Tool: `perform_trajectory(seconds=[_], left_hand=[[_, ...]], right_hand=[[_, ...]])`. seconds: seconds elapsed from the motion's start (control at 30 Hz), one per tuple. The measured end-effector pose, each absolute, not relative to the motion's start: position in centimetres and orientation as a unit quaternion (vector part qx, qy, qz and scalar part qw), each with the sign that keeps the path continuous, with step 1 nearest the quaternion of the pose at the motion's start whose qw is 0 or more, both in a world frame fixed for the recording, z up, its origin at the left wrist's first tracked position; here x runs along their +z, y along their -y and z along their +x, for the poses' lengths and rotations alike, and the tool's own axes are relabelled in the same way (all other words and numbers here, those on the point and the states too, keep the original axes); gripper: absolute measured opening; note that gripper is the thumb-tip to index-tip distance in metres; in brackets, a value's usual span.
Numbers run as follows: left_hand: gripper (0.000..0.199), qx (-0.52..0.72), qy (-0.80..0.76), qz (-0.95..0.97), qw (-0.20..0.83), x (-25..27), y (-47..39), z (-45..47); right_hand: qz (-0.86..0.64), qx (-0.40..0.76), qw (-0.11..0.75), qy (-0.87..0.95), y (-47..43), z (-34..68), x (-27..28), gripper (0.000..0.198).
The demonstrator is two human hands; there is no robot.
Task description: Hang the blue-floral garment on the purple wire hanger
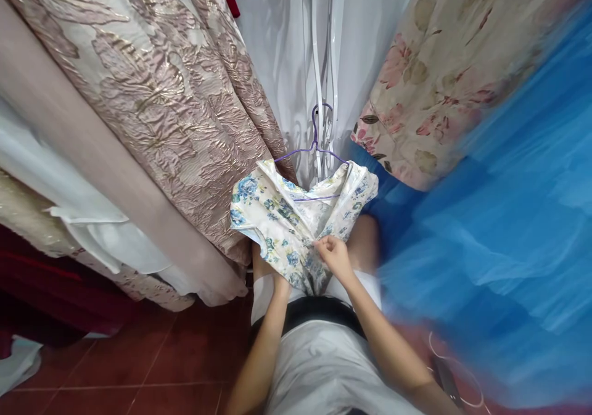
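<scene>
A white sleeveless top [282, 230] with blue flowers and green leaves lies over my lap, its V-neck facing away from me. A thin purple hanger [315, 140] runs through its shoulders, with the hook pointing away. My right hand [333, 254] pinches the cloth at the bottom of the neckline, where the two front edges cross. My left hand [281, 284] is underneath the lower left part of the top. Cloth hides its fingers, so their grip does not show.
Hanging fabrics surround me: pink-gold brocade [152, 88] at left, sheer white cloth [282, 45] ahead, floral cream fabric [416, 94] and blurred blue fabric [499, 230] at right. On the red tiled floor [185, 353], a dark object [446, 378] lies beside a white cable [478, 393].
</scene>
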State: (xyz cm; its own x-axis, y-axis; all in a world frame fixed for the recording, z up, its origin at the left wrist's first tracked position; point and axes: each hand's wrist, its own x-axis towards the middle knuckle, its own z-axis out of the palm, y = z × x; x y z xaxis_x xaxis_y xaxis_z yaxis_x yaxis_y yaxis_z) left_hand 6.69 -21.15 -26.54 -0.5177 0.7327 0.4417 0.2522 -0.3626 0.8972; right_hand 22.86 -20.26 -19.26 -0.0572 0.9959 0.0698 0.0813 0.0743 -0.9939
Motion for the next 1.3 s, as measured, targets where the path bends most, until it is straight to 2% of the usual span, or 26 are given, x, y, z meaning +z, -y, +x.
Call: perform_trajectory(seconds=[0.1,0.17,0.27,0.33,0.4,0.6,0.73,1.03,1.3], left_hand=[[0.023,0.745,-0.551,0.371,0.068,-26.8,22.8,5.8],[0.016,0.713,-0.527,0.460,0.036,-26.4,23.8,6.1],[0.015,0.601,-0.477,0.639,0.056,-25.5,24.2,8.0],[0.016,0.564,-0.477,0.669,0.082,-25.1,23.6,9.5],[0.010,0.551,-0.490,0.669,0.097,-24.9,22.8,10.6],[0.012,0.550,-0.483,0.674,0.099,-24.6,22.9,11.1],[0.015,0.550,-0.469,0.683,0.107,-24.3,23.7,11.2],[0.016,0.441,-0.460,0.745,0.195,-23.8,25.3,11.9],[0.016,0.392,-0.490,0.747,0.220,-26.4,26.1,10.2]], right_hand=[[-0.465,0.559,0.468,0.502,21.4,23.0,-19.3,0.034],[-0.456,0.590,0.460,0.482,22.1,22.9,-19.3,0.035],[-0.447,0.597,0.472,0.471,22.7,22.6,-19.1,0.038],[-0.445,0.583,0.487,0.474,23.0,22.6,-18.7,0.038],[-0.445,0.570,0.496,0.481,23.1,22.8,-18.4,0.038],[-0.427,0.621,0.468,0.461,23.3,23.7,-18.2,0.044],[-0.415,0.641,0.499,0.411,23.0,23.7,-18.0,0.042],[-0.355,0.554,0.588,0.470,17.2,22.9,-8.6,0.037],[-0.325,0.486,0.629,0.512,13.5,22.4,-1.4,0.034]])
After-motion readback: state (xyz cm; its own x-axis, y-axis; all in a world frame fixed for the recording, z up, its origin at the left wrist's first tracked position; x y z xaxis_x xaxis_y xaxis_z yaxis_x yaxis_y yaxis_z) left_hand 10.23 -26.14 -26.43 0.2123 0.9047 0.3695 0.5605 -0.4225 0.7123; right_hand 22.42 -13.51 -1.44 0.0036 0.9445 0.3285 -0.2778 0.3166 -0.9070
